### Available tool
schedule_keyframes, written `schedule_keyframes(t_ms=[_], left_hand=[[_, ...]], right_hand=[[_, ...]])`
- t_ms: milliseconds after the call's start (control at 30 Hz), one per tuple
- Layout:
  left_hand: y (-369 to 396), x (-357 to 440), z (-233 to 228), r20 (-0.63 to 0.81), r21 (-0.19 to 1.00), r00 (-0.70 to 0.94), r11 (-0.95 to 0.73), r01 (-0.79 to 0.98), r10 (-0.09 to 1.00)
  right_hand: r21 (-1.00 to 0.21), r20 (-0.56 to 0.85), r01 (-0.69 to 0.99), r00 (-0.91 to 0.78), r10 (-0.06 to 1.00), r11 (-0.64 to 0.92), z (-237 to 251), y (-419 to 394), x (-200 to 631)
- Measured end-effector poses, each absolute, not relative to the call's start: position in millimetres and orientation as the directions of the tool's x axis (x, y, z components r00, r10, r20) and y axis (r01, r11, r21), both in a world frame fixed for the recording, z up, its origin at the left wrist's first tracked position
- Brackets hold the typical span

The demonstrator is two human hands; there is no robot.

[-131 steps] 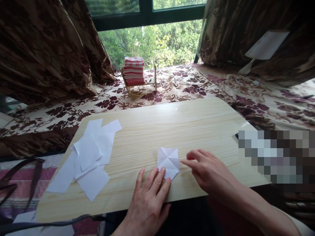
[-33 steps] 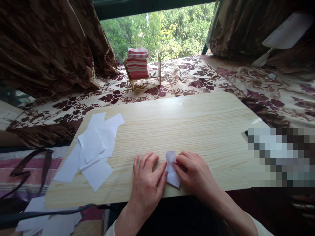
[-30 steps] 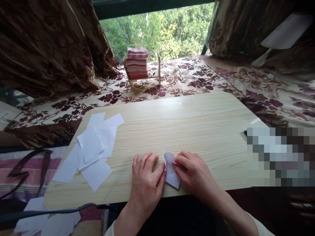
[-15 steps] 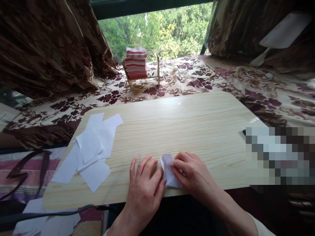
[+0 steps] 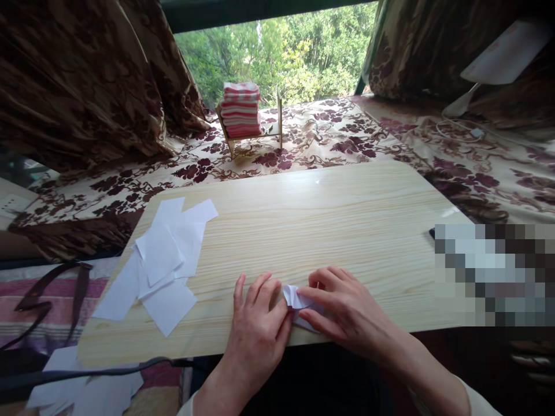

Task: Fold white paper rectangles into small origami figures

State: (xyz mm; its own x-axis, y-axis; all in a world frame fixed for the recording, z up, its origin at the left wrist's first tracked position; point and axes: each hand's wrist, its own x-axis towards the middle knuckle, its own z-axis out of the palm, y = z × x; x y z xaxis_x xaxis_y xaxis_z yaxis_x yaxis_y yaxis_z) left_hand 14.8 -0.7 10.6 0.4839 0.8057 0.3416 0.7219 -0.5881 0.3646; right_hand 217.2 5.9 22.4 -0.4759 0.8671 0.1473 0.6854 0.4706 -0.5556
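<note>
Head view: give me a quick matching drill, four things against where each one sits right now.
Things:
1. small folded paper
2. loose white sheets
3. striped cloth stack
4. dark cable

Places:
A. on a little wooden rack by the window
B. left part of the wooden board
C. between the left hand and right hand
D. below the board's near left edge

Pairs: 1-C, 2-B, 3-A, 4-D

Both hands pressed a small folded white paper (image 5: pixel 299 301) flat near the tabletop's (image 5: pixel 329 219) front edge, left hand (image 5: pixel 255 323) beside right hand (image 5: pixel 347 312), loose sheets (image 5: pixel 160 266) lying well apart.
</note>
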Motion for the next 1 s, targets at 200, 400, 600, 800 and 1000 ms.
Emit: schedule_keyframes(t_ms=[200, 400, 600, 800, 1000], left_hand=[[-7.2, 14.7, 13.0, 0.315, 0.438, 0.456, -0.553, 0.708, 0.833], [-16.6, 18.4, 13.0, 0.261, 0.466, 0.467, -0.534, 0.706, 0.845], [-12.0, 23.7, 12.1, 0.277, 0.347, 0.494, -0.565, 0.749, 0.824], [-9.9, 22.8, 15.9, 0.308, 0.309, 0.525, -0.605, 0.733, 0.793], [-27.9, 26.5, 19.9, 0.378, 0.295, 0.529, -0.641, 0.709, 0.760]], right_hand=[[-0.460, 0.189, 0.710, -0.509, 0.840, 0.533, 21.9, 5.2, 220.2], [-0.476, 0.194, 0.684, -0.531, 0.825, 0.553, 20.7, 1.9, 224.5], [-0.497, 0.190, 0.661, -0.550, 0.813, 0.563, 22.1, 3.1, 230.8], [-0.455, 0.223, 0.674, -0.547, 0.807, 0.582, 21.6, 3.8, 234.3], [-0.385, 0.191, 0.726, -0.541, 0.819, 0.570, 15.1, -4.9, 224.2]])
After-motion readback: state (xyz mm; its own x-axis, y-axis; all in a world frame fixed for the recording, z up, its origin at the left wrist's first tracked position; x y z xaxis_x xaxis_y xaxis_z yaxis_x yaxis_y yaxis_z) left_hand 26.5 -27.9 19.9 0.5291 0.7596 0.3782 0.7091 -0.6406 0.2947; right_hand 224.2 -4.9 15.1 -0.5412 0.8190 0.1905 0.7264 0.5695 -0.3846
